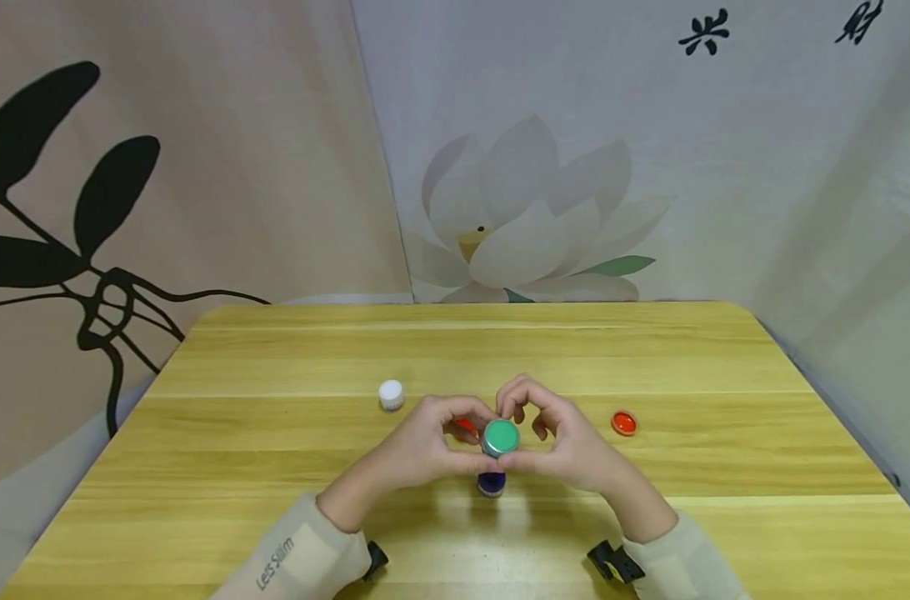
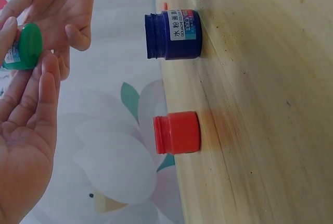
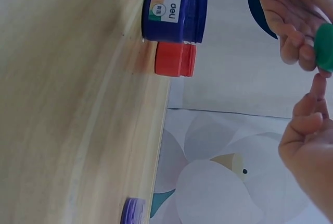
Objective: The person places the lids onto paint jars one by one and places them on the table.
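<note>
A small green paint jar (image 1: 500,437) is held above the table between both hands. My left hand (image 1: 443,437) grips its left side, thumb toward me. My right hand (image 1: 556,433) pinches it from the right with thumb and forefinger, its other fingers curled away from the jar. The jar's label shows in the left wrist view; I cannot tell whether a lid is on. Beneath the hands stands a dark blue paint jar (image 2: 174,34), labelled as gouache. Beyond it is a red jar (image 2: 179,133), mostly hidden by my left hand in the head view.
A white-topped jar (image 1: 391,395) stands on the table left of the hands. To their right lies a round red lid (image 1: 624,422). At the right wrist view's bottom edge is a purple-looking lid (image 3: 132,211). A printed curtain (image 1: 545,208) hangs behind the wooden table (image 1: 237,467).
</note>
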`<state>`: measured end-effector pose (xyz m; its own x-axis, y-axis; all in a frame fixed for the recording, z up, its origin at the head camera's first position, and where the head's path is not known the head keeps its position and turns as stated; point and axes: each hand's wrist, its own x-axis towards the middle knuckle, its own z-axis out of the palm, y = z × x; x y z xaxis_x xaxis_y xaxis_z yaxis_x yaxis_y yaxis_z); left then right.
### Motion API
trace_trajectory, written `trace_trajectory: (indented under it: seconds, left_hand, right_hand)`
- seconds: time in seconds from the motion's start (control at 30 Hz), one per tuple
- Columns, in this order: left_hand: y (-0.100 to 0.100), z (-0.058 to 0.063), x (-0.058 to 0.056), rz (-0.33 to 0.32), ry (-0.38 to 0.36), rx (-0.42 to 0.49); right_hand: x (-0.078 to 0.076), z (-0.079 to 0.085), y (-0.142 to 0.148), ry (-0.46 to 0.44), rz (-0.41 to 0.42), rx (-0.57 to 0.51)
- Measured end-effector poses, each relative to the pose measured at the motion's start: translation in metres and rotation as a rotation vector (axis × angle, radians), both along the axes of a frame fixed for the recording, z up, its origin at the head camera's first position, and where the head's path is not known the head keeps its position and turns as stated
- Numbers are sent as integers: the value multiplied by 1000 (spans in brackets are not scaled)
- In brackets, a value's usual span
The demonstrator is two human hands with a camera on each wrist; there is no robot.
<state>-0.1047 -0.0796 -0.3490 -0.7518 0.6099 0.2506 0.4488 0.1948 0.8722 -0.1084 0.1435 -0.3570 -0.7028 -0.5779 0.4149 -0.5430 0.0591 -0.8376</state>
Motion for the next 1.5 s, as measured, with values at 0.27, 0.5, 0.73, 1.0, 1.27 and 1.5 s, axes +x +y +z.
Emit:
trace_trajectory:
  seconds: [0.27, 0.5, 0.73, 1.0, 1.27, 1.5]
  left_hand:
    - [0, -2, 0, -1, 0, 3]
    - [0, -4, 0, -20, -1, 13]
    - [1, -8, 1, -28, 0, 16]
    - [0, -7, 1, -19, 6, 17]
    - [0, -7, -1, -23, -10, 6]
    - [0, -5, -1, -6, -21, -7]
  right_hand:
    - [1, -1, 3, 10, -3, 11]
    - [-1, 0, 10, 12, 67, -36]
    - [-1, -2, 12, -2, 107, -6]
    - [-2, -1, 7, 22, 79, 22]
    - [0, -2, 1, -14, 10, 39]
    - [0, -3, 0, -8, -10, 48]
